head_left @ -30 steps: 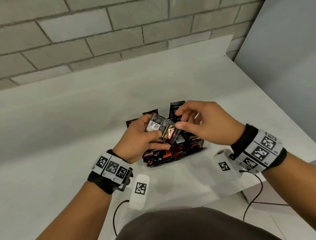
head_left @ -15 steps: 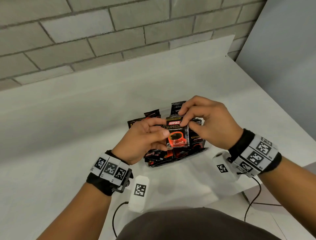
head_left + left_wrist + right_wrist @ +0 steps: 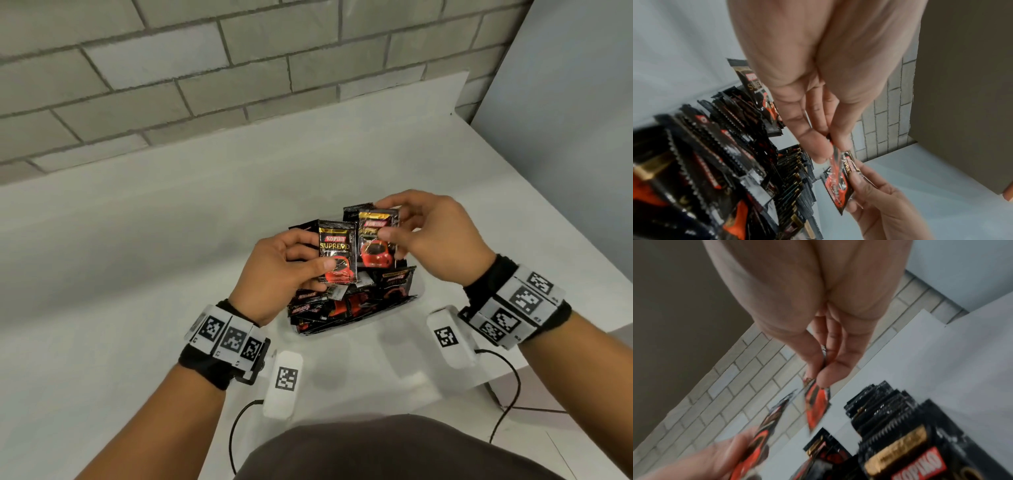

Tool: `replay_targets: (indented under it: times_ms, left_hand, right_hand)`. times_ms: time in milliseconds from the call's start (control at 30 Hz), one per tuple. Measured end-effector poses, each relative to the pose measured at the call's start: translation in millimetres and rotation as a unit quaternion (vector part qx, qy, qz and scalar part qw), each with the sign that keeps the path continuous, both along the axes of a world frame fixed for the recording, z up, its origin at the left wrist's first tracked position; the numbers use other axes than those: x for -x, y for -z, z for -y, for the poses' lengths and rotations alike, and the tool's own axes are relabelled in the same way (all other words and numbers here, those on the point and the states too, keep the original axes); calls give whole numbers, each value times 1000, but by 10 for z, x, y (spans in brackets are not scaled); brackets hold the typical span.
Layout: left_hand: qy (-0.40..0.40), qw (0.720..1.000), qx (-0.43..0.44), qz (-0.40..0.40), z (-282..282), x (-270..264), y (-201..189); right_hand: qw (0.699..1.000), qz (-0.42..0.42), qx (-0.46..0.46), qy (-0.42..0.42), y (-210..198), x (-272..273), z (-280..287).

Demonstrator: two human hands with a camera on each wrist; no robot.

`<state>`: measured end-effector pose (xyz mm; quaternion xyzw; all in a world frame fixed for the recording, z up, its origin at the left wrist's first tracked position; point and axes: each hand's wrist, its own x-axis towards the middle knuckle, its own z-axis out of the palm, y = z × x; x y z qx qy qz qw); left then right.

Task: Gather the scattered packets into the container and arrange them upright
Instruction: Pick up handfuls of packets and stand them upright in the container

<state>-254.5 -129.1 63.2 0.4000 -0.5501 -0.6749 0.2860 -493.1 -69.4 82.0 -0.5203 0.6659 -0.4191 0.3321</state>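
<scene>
Black-and-red foil packets: one pinched upright in the left hand [image 3: 284,270], a second packet [image 3: 376,240] pinched in the right hand [image 3: 435,240], both held above the clear container [image 3: 419,291] near the bench's front edge. Risk, as judged: slick foil slips from fingertip pinches, or insertion topples the loose heap. Container walls barely discernible; wrist views blurred.
</scene>
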Motion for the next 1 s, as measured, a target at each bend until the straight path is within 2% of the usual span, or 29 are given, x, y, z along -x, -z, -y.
replay_targets:
  times_ms: [67, 133, 200, 500, 567, 700, 867, 1000]
  left_hand:
    - [6, 1000, -4, 10, 5, -18, 11]
    - [25, 1000, -7, 14, -5, -11, 11]
    - [34, 999, -2, 15, -17, 18, -6]
    - [25, 994, 54, 91, 49, 34, 19]
    - [47, 995, 40, 76, 25, 60, -13]
    - [105, 992, 40, 56, -14, 144, -80]
    - [114, 984, 94, 100, -8, 204, -46]
    - [127, 970, 149, 143, 26, 229, 6]
  right_hand:
    - [998, 61, 18, 11, -18, 84, 7]
    - [989, 142, 27, -22, -41, 100, -5]
    - [981, 187, 26, -53, -49, 74, -15]
    - [964, 255, 68, -32, -116, 170, -37]
    - [976, 207, 53, -44, -124, 148, -57]
    - [997, 59, 7, -56, -82, -25, -89]
    - [998, -17, 10, -59, -85, -142, -111]
    - [984, -108, -21, -139, -140, -102, -111]
